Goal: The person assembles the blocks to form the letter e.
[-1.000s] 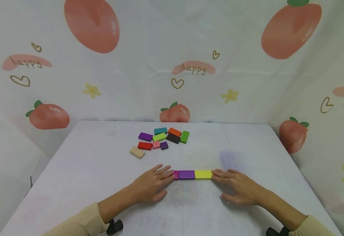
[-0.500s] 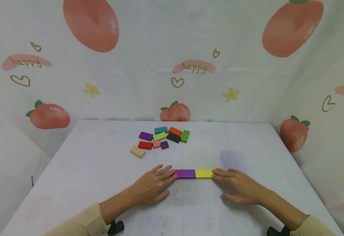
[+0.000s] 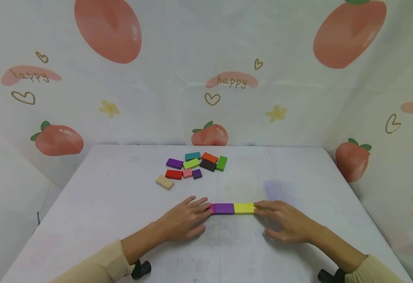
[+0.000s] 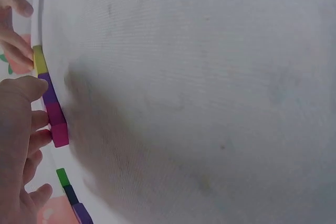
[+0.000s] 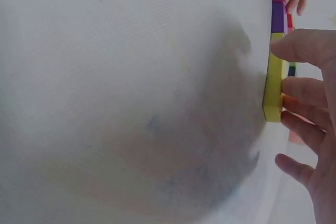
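On the white table a straight row of blocks lies end to end: magenta (image 3: 212,209), purple (image 3: 224,209) and yellow (image 3: 243,208). My left hand (image 3: 183,222) rests its extended fingers on the row's left end and hides part of the magenta there. In the left wrist view, the magenta end (image 4: 60,135) shows a seam; I cannot tell whether it is one block or two. At the other end, my right hand (image 3: 287,222) touches the yellow block with its fingertips. Both thumbs stand apart from the row in the head view. Neither hand grips anything.
Behind the row lies a loose group of coloured blocks, among them red (image 3: 174,174), teal (image 3: 192,156), black (image 3: 208,165) and green (image 3: 221,163). A beige block (image 3: 165,182) is nearest on the left. A printed cloth (image 3: 164,106) hangs behind the table.
My left thumb and fingers have edged slightly to the right. The right hand and the row show almost no movement; the head view has shifted a little.
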A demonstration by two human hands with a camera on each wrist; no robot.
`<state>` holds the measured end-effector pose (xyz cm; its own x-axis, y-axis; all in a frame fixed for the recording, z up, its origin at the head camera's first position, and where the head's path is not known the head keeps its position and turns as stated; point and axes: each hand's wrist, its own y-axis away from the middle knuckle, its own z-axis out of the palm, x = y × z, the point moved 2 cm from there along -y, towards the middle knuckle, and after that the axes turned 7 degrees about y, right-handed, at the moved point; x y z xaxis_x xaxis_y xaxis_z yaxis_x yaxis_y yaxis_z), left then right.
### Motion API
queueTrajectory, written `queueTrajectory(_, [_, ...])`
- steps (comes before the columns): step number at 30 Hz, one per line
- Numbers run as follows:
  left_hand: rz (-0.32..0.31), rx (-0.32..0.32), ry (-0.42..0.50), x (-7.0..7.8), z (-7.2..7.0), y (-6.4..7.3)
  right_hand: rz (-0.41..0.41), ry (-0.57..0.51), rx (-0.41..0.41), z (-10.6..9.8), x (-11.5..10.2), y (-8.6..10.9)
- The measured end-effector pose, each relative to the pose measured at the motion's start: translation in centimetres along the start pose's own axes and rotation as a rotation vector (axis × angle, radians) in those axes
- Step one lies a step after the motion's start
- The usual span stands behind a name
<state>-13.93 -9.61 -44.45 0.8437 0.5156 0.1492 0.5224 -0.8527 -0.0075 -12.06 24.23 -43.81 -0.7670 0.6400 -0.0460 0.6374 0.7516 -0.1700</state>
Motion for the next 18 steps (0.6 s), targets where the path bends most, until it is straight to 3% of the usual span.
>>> queueTrajectory(18, [0.006,0.005,-0.017,-0.05,0.12,-0.49,0.028,-0.035,-0.008,-0.11,0.06,-0.39])
